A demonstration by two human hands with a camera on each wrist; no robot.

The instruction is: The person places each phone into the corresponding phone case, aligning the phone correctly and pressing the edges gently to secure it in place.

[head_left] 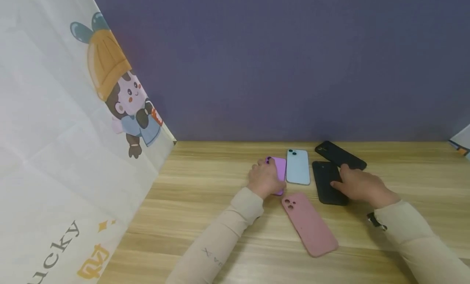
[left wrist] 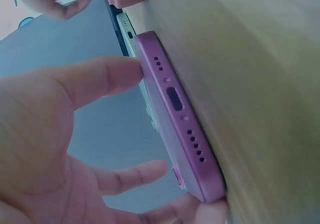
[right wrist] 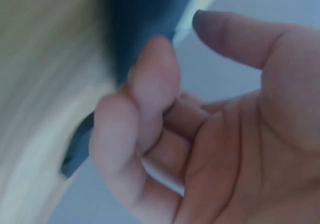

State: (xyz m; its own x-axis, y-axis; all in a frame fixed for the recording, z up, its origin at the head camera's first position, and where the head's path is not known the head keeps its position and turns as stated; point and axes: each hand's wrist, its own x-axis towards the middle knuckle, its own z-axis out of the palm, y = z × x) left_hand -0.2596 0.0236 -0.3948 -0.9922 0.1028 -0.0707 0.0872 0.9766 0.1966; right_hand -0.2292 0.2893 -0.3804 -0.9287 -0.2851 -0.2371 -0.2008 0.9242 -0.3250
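Observation:
My left hand [head_left: 265, 180] grips a purple phone [head_left: 281, 169] on the wooden table, thumb at one side and fingers at the other. In the left wrist view the phone's [left wrist: 175, 112] bottom edge, with port and speaker holes, faces the camera. My right hand [head_left: 361, 186] is over a black phone case [head_left: 327, 190], its thumb apart from its loosely bent fingers [right wrist: 157, 74]. Whether the fingertips touch the case cannot be told. Between the hands lies a light blue phone [head_left: 298, 167]. Nearer the front is a pink phone case [head_left: 310, 227] with camera holes.
Another black phone case [head_left: 339, 154] lies slanted behind the first, close to the dark blue wall panel [head_left: 293, 72]. A white printed sheet [head_left: 55, 133] borders the table [head_left: 205, 165] on the left.

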